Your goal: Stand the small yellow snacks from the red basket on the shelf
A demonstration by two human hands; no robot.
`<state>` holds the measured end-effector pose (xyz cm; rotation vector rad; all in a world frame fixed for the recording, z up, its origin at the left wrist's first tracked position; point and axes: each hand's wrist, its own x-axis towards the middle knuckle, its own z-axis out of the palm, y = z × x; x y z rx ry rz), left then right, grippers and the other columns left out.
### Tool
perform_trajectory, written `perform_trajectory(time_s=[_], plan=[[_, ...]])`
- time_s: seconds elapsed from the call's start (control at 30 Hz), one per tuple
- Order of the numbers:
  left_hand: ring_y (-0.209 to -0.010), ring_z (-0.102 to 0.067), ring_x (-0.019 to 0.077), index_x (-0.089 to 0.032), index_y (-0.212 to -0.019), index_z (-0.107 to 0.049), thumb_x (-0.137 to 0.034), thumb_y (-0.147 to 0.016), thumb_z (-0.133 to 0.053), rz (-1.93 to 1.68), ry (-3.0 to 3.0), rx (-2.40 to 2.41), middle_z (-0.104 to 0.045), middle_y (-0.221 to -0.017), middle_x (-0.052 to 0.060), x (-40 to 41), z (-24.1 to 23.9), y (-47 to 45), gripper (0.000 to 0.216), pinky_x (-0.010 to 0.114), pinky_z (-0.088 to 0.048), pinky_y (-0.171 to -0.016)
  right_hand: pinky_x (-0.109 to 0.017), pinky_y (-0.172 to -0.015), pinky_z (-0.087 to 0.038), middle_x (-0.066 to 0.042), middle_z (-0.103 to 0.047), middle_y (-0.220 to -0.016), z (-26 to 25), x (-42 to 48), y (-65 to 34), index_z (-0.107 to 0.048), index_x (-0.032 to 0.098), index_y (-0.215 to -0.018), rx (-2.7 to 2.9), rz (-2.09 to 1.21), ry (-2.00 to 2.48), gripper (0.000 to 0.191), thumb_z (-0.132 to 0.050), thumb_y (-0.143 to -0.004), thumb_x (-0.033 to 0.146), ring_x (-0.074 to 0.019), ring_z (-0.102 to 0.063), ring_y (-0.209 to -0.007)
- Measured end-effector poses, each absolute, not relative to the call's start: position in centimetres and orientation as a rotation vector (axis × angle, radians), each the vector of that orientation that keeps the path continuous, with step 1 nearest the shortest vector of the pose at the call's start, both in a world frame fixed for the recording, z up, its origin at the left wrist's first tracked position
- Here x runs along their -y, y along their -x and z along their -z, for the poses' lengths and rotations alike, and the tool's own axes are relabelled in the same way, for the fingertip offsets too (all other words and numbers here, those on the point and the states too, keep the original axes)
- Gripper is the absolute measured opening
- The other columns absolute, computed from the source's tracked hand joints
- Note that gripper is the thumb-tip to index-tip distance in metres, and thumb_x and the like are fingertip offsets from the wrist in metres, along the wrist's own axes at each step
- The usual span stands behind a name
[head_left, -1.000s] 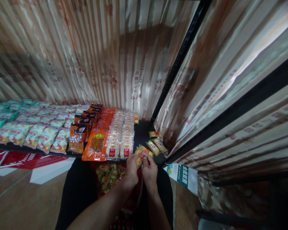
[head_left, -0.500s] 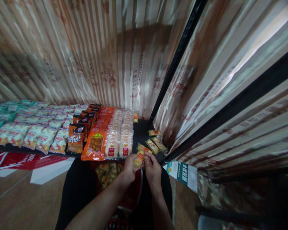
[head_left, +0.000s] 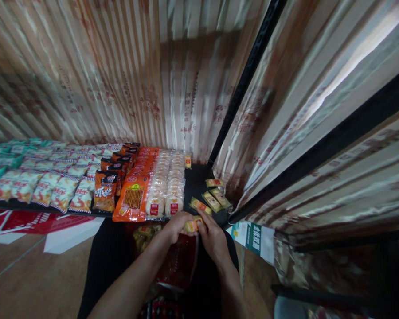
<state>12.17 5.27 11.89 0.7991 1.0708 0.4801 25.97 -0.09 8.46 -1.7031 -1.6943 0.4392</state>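
Both of my hands meet at the front edge of a black shelf (head_left: 195, 181). My left hand (head_left: 177, 224) and my right hand (head_left: 213, 237) are closed together on a small yellow snack packet (head_left: 190, 226), which lies sideways between the fingertips. Just beyond them on the shelf lie three loose yellow packets (head_left: 211, 200) of the same kind. Under my hands a red bag (head_left: 176, 259) holds more yellow packets (head_left: 145, 233).
Rows of goods fill the shelf to the left: clear packs of round cakes (head_left: 166, 188), orange stick-snack packs (head_left: 135, 195), dark orange bags (head_left: 105, 191), white-and-red bags (head_left: 46, 186). Plastic-wrapped cartons (head_left: 126, 79) wall the back and right. A black upright post (head_left: 242, 88) stands at the corner.
My hands have drawn back from the shelf edge towards me, turning the yellow packet from upright to sideways. A packet once by my fingers now lies on the shelf.
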Motion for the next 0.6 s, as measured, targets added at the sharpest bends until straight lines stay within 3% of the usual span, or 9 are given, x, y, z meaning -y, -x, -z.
perform_trajectory(time_s=[0.17, 0.4, 0.6], plan=[[-0.048, -0.063, 0.0127, -0.012, -0.086, -0.061, -0.031, -0.080, -0.048, -0.473, -0.765, -1.043, -0.067, -0.059, 0.002, -5.6, -12.2, -11.9, 0.024, 0.018, -0.044, -0.046, -0.034, -0.095, -0.050, -0.009, -0.065, -0.119, -7.9, 0.1, -26.6, -0.062, 0.020, -0.119, 1.773, -0.397, 1.651, 0.039, -0.039, -0.088, 0.026, -0.0183, -0.061, -0.110], [-0.046, -0.063, 0.0142, -0.010, -0.088, -0.058, -0.048, -0.092, -0.028, -0.493, -0.628, -1.030, -0.066, -0.059, 0.007, -6.0, -11.7, -11.9, 0.048, 0.020, -0.045, -0.044, -0.034, -0.092, -0.052, -0.013, -0.067, -0.111, -7.7, 0.2, -26.5, -0.066, 0.015, -0.112, 1.715, -0.339, 1.676, 0.038, -0.039, -0.088, 0.026, -0.0193, -0.064, -0.103], [-0.052, -0.066, 0.0174, -0.009, -0.091, -0.055, -0.036, -0.093, -0.028, -0.588, -0.487, -0.997, -0.068, -0.062, 0.009, -6.2, -11.1, -12.2, 0.038, 0.027, -0.053, -0.055, -0.035, -0.091, -0.052, -0.013, -0.068, -0.108, -7.9, -0.1, -26.6, -0.066, 0.014, -0.110, 1.637, -0.344, 1.687, 0.038, -0.038, -0.089, 0.029, -0.0196, -0.065, -0.101]])
